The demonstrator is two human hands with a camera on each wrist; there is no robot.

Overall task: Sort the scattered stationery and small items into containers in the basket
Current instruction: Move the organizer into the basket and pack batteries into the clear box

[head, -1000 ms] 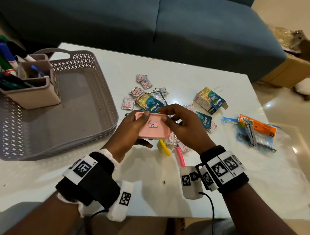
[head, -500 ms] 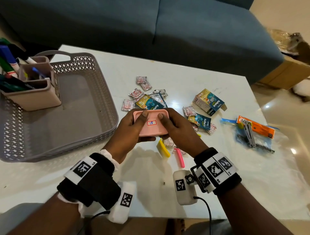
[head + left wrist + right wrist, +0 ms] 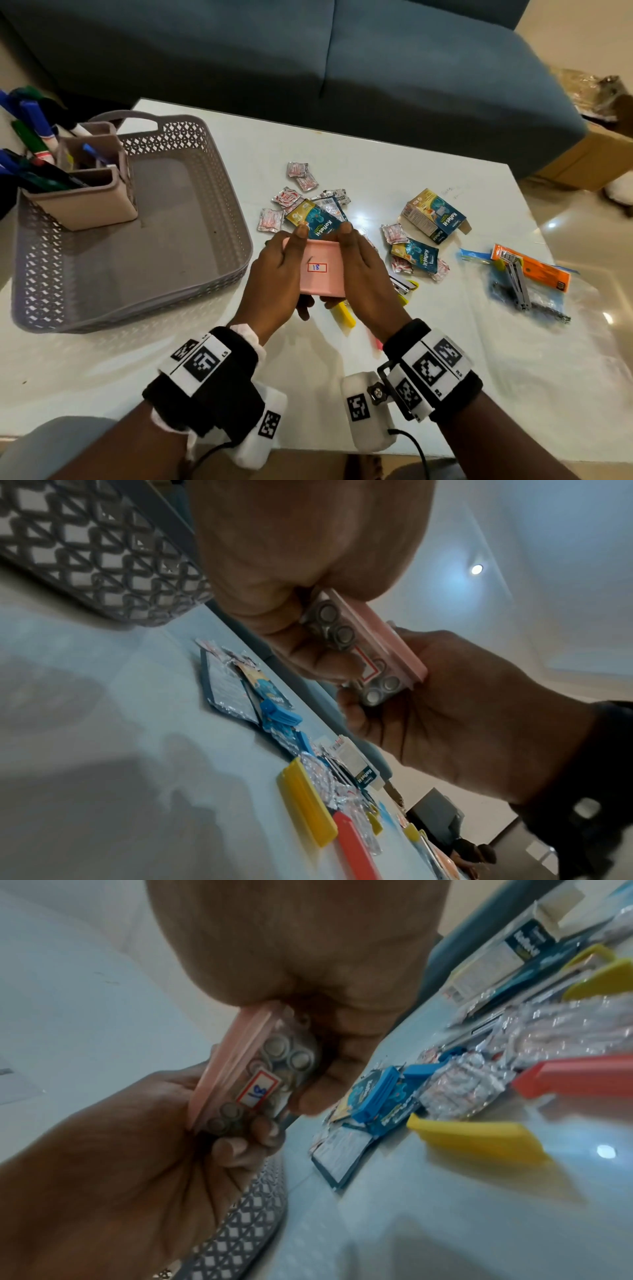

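A small pink box [image 3: 322,270] with a label reading 18 is held above the table's middle. My left hand [image 3: 279,274] grips its left side and my right hand [image 3: 366,274] grips its right side, forefingers on the far edge and thumbs under the near edge. In the wrist views the pink box [image 3: 377,634] [image 3: 232,1056] has a clear underside with round metal pieces inside. The grey lattice basket [image 3: 236,219] stands to the left with a beige pen holder [image 3: 85,205] full of markers in its far corner.
Scattered on the white table beyond and right of my hands are foil sachets [image 3: 298,169], blue-yellow packets [image 3: 318,219], a small carton [image 3: 435,216], a yellow clip [image 3: 344,313], a stapler [image 3: 406,286] and a plastic bag with an orange card [image 3: 527,281]. A blue sofa [image 3: 308,61] lies behind.
My right hand has drawn back from over the packets and closed round the box's right side. The box now sits square between both hands, slightly nearer me.
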